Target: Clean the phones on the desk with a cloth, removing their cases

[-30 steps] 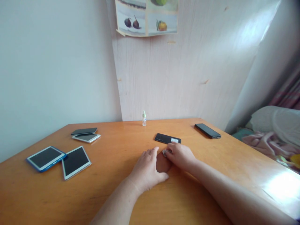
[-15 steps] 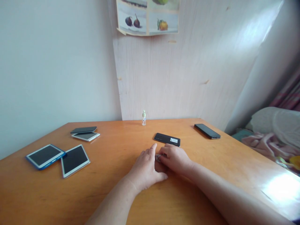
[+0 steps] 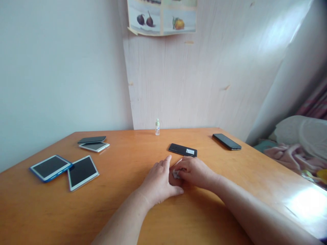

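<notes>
My left hand [image 3: 158, 182], thumb spread from its fingers, grips the left side of a flat reddish-brown device [image 3: 172, 181] on the table. Most of that device is hidden behind both hands, so its exact kind is unclear; a thin pale edge shows near its far side. A small crumpled white wipe [image 3: 176, 174] is pinched in the closed fingers of my right hand [image 3: 196, 172], against the device's surface. Just beyond the right hand lies a black phone [image 3: 178, 149] with a white label on its back.
A small clear spray bottle [image 3: 157, 129] stands at the wooden table's [image 3: 122, 211] back. Another dark phone [image 3: 227, 141] lies at right. At left are a blue-edged tablet [image 3: 51, 167], an overlapping white tablet [image 3: 83, 173], and a dark device [image 3: 92, 140] resting on a white one [image 3: 95, 146].
My right hand and the wipe have shifted slightly toward me across the device, showing more of the wipe and the far edge. My left hand stays in place.
</notes>
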Action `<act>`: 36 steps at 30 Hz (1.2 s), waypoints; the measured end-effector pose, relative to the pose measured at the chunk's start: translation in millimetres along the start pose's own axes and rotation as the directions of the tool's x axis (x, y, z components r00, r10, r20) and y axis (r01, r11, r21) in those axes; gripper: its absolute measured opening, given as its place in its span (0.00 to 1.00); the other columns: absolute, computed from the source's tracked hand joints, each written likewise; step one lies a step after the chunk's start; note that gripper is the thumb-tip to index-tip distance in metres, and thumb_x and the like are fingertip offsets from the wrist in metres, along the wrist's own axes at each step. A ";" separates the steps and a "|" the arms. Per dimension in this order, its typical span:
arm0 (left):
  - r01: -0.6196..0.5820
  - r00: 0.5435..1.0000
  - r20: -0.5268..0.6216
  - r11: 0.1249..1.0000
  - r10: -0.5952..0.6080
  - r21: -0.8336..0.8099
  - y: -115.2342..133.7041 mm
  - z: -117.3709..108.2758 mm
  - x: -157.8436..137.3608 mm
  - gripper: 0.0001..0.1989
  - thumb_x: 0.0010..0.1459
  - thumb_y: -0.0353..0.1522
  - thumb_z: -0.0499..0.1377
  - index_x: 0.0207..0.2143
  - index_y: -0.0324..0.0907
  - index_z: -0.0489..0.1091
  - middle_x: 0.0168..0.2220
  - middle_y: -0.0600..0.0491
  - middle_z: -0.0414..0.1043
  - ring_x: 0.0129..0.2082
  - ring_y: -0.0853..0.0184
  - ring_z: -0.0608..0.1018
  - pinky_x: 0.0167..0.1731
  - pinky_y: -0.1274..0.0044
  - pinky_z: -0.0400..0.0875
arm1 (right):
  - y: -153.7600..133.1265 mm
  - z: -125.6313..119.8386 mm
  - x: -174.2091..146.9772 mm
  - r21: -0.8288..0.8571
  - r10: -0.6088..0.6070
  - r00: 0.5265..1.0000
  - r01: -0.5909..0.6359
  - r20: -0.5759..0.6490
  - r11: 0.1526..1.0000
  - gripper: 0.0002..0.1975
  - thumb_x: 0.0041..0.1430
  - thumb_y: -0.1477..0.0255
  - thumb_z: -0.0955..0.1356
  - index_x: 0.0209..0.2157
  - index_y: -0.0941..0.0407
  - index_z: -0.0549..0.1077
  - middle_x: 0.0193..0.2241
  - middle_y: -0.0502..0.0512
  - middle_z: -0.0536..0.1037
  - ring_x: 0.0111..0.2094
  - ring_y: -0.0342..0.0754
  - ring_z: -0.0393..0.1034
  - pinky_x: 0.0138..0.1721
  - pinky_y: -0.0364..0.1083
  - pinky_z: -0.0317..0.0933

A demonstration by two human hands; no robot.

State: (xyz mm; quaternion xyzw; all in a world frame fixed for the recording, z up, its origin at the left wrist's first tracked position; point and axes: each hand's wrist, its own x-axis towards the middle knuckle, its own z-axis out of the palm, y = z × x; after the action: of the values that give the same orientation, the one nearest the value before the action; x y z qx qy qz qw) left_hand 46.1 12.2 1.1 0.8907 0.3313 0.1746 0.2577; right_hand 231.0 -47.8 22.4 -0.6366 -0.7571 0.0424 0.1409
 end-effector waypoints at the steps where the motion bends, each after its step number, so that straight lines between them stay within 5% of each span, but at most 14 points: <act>1: 0.007 1.000 0.000 1.000 -0.007 -0.004 1.0 -0.7 -0.5 0.59 0.38 0.46 0.70 0.67 0.41 0.44 0.61 0.39 0.60 0.59 0.49 0.65 0.57 0.65 0.59 | 9.4 -2.2 0.4 -0.045 0.098 0.995 -0.099 -0.032 0.994 0.11 0.56 0.73 0.66 0.36 0.49 0.79 0.35 0.51 0.78 0.38 0.47 0.70 0.40 0.43 0.57; 4: 0.022 1.000 0.012 1.000 -0.021 -0.005 4.2 -3.1 -1.5 0.59 0.38 0.46 0.70 0.68 0.41 0.44 0.61 0.39 0.61 0.60 0.49 0.64 0.58 0.65 0.58 | 29.0 -7.4 0.4 -0.158 0.324 0.940 -0.339 -0.109 0.928 0.09 0.56 0.70 0.65 0.32 0.52 0.79 0.34 0.55 0.78 0.37 0.49 0.70 0.36 0.44 0.56; 6: 0.025 0.999 0.023 1.000 -0.025 -0.004 5.1 -3.8 -1.6 0.59 0.38 0.46 0.70 0.67 0.41 0.44 0.60 0.39 0.62 0.60 0.49 0.65 0.58 0.65 0.58 | 24.9 -8.2 -1.3 -0.126 0.319 0.943 -0.329 -0.091 0.936 0.09 0.56 0.71 0.65 0.32 0.53 0.78 0.35 0.55 0.78 0.37 0.49 0.70 0.36 0.44 0.57; 9: 0.018 1.000 0.018 1.000 -0.017 -0.017 4.1 -3.1 -1.0 0.59 0.38 0.45 0.70 0.67 0.41 0.45 0.59 0.39 0.63 0.58 0.49 0.66 0.56 0.65 0.60 | -1.9 -7.7 -5.7 0.094 0.064 0.998 -0.066 0.024 0.993 0.12 0.53 0.77 0.64 0.33 0.51 0.78 0.37 0.50 0.79 0.39 0.47 0.70 0.40 0.42 0.58; 11: 0.006 1.000 0.012 1.000 -0.006 -0.023 3.0 -2.2 -0.6 0.58 0.37 0.45 0.70 0.67 0.42 0.45 0.58 0.40 0.63 0.57 0.50 0.67 0.56 0.65 0.60 | -17.8 -9.0 -8.2 0.236 -0.116 0.989 0.092 0.087 0.967 0.16 0.50 0.80 0.63 0.34 0.50 0.78 0.37 0.46 0.79 0.40 0.45 0.70 0.41 0.41 0.58; 13: 0.005 1.000 0.014 1.000 -0.005 -0.021 2.5 -2.0 -0.5 0.58 0.37 0.45 0.70 0.67 0.42 0.45 0.58 0.40 0.63 0.57 0.50 0.67 0.56 0.65 0.60 | -20.6 -12.3 -9.2 0.295 -0.171 0.976 0.126 0.133 0.947 0.17 0.50 0.80 0.62 0.34 0.50 0.78 0.36 0.44 0.80 0.39 0.44 0.71 0.40 0.40 0.58; 16: 0.022 0.999 0.028 1.000 -0.022 -0.010 3.4 -2.9 -1.0 0.58 0.38 0.45 0.70 0.67 0.41 0.45 0.58 0.40 0.63 0.58 0.49 0.66 0.56 0.65 0.60 | -1.0 -18.2 -8.0 0.122 0.056 0.991 -0.070 0.120 0.990 0.10 0.51 0.76 0.65 0.32 0.52 0.77 0.33 0.48 0.79 0.34 0.45 0.70 0.34 0.42 0.57; 19: 0.023 0.999 0.030 1.000 -0.023 0.001 4.5 -3.7 -1.4 0.58 0.39 0.46 0.69 0.67 0.41 0.45 0.59 0.40 0.62 0.60 0.49 0.64 0.57 0.64 0.59 | 21.1 -21.8 -7.4 -0.167 0.303 0.953 -0.301 -0.011 0.939 0.06 0.51 0.71 0.67 0.30 0.54 0.76 0.31 0.53 0.78 0.35 0.50 0.69 0.33 0.44 0.54; 26: 0.039 0.998 0.040 0.999 -0.038 -0.012 6.0 -4.8 -2.0 0.57 0.39 0.45 0.69 0.67 0.41 0.46 0.60 0.40 0.61 0.60 0.50 0.64 0.58 0.65 0.58 | 15.0 -19.8 -12.2 -0.078 0.184 0.977 -0.176 0.109 0.981 0.04 0.53 0.71 0.67 0.28 0.53 0.75 0.30 0.50 0.78 0.32 0.46 0.69 0.30 0.43 0.51; 32: 0.016 0.999 0.040 1.000 -0.015 -0.004 6.0 -4.9 -1.9 0.55 0.40 0.44 0.68 0.67 0.42 0.46 0.62 0.41 0.60 0.61 0.50 0.62 0.59 0.65 0.57 | 25.7 -15.0 -6.4 -0.237 0.368 0.929 -0.368 -0.046 0.899 0.08 0.58 0.68 0.64 0.31 0.53 0.74 0.33 0.54 0.78 0.33 0.49 0.70 0.28 0.44 0.49; 36: 0.016 0.999 0.036 1.000 -0.016 0.000 4.9 -4.3 -1.0 0.54 0.40 0.43 0.68 0.66 0.43 0.48 0.61 0.41 0.60 0.60 0.50 0.64 0.58 0.65 0.58 | 5.2 -8.8 -4.7 -0.124 0.263 0.965 -0.263 -0.010 0.957 0.08 0.56 0.72 0.64 0.33 0.53 0.76 0.36 0.52 0.78 0.36 0.46 0.71 0.33 0.42 0.55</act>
State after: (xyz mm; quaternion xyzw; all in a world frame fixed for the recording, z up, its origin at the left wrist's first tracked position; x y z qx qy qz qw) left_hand 45.7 9.8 7.2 0.8910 0.3334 0.1566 0.2653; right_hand 239.0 -52.4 28.8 -0.7389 -0.6673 0.0157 0.0915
